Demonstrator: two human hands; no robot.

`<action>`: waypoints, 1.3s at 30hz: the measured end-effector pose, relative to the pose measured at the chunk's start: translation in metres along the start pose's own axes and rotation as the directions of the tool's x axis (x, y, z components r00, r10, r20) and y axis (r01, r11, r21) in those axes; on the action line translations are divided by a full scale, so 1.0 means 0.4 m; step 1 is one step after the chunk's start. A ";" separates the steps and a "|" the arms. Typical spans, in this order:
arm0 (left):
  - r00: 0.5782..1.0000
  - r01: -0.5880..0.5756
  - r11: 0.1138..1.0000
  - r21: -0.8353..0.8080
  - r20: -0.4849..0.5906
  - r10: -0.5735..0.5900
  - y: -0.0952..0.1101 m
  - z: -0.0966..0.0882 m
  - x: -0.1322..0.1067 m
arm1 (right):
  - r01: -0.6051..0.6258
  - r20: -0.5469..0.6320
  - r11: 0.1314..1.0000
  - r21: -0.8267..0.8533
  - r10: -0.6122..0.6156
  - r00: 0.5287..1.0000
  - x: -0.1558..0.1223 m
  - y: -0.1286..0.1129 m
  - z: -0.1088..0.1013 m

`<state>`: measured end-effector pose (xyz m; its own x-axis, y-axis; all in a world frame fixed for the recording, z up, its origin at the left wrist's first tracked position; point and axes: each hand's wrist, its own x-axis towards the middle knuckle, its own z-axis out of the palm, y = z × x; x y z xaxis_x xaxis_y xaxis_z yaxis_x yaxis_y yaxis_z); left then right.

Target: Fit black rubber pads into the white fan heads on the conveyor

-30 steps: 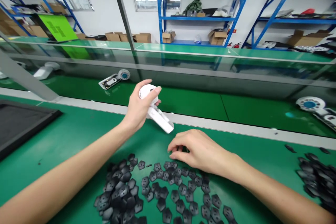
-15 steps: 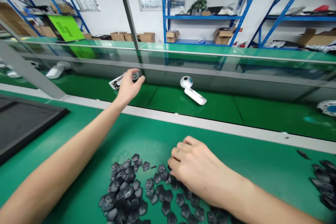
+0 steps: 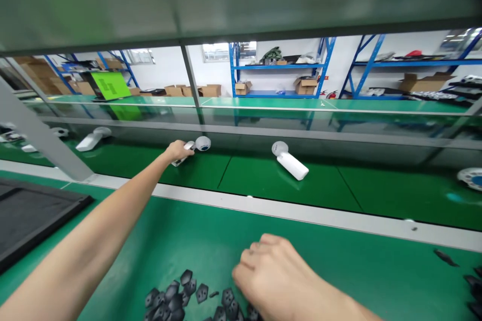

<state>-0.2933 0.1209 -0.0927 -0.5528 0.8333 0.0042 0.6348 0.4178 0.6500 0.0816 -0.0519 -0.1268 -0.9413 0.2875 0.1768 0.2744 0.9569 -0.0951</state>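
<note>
A white handheld device (image 3: pixel 203 144) lay on the green conveyor belt (image 3: pixel 196 173), its handle closed in the person's left hand (image 3: pixel 177 150). Another white device (image 3: pixel 291 163) lay just to the right. On the green bench (image 3: pixel 211 230), the curled right hand (image 3: pixel 271 276) was at a pile of dark pentagonal pieces (image 3: pixel 169 297); I couldn't tell whether it held one.
</note>
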 end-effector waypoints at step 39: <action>0.836 -0.252 0.752 -0.609 0.254 0.486 0.176 0.085 -0.552 | 0.253 -0.561 0.957 -0.142 -0.288 0.776 -0.124 0.091 -0.128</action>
<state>-0.1081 -0.0215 -0.0737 -0.0166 0.9918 0.1264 0.2882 -0.1163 0.9505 0.1483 -0.0294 -0.0888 -0.6996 -0.0293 0.7140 0.0528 0.9943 0.0925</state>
